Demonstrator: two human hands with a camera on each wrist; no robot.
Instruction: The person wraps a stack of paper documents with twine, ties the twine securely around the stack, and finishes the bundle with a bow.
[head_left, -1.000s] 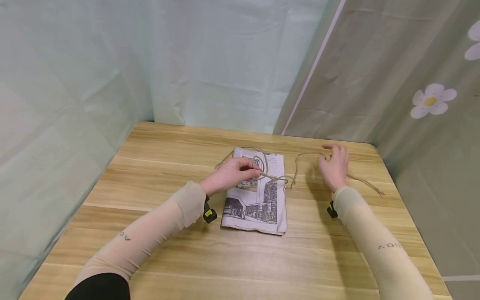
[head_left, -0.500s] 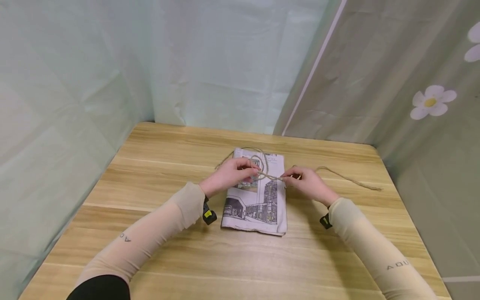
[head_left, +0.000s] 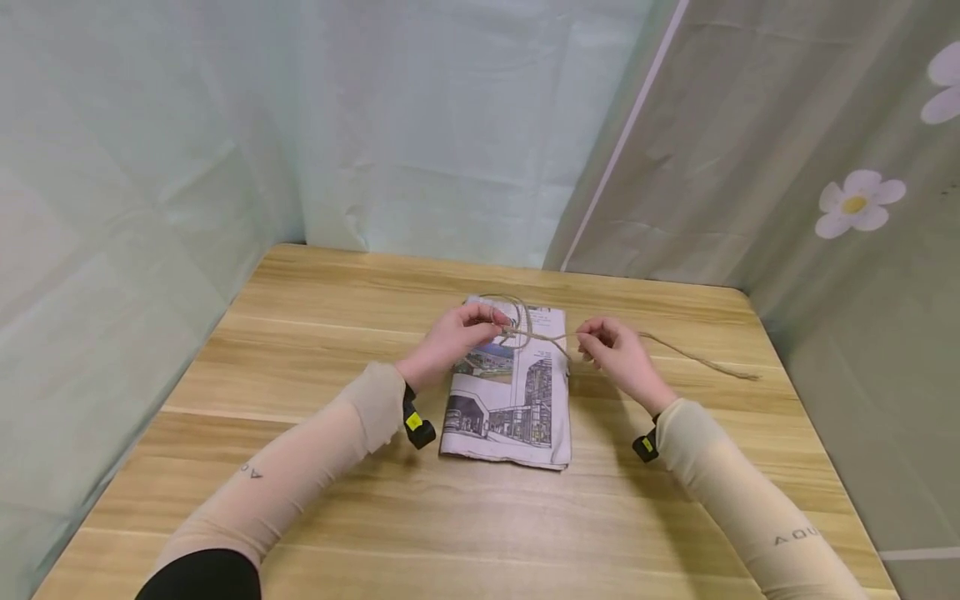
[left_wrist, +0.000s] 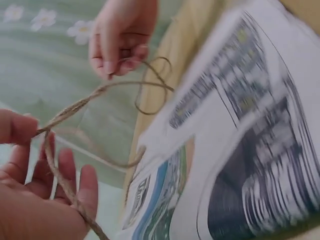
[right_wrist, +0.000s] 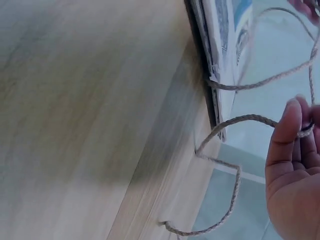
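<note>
A folded newspaper (head_left: 498, 400) printed with pictures lies on the wooden table, a length of brown twine looped over its upper part. Above the paper's upper left, my left hand (head_left: 450, 343) pinches the twine (left_wrist: 75, 107) between thumb and forefinger, and one strand runs down across its other fingers in the left wrist view. Just off the paper's right edge, my right hand (head_left: 618, 360) pinches another stretch of twine (right_wrist: 250, 118). Between the hands the strands cross and look twisted together. One strand goes round the paper's side edge in the right wrist view.
The twine's loose tail (head_left: 701, 360) trails to the right on the wooden table (head_left: 337, 500). Pale curtains (head_left: 450, 133) hang behind the table and along both sides, with white flowers (head_left: 860, 204) on the right one.
My right hand has come left from the table's right side and now pinches the twine by the newspaper. My left hand has shifted slightly left and away from me, still holding twine.
</note>
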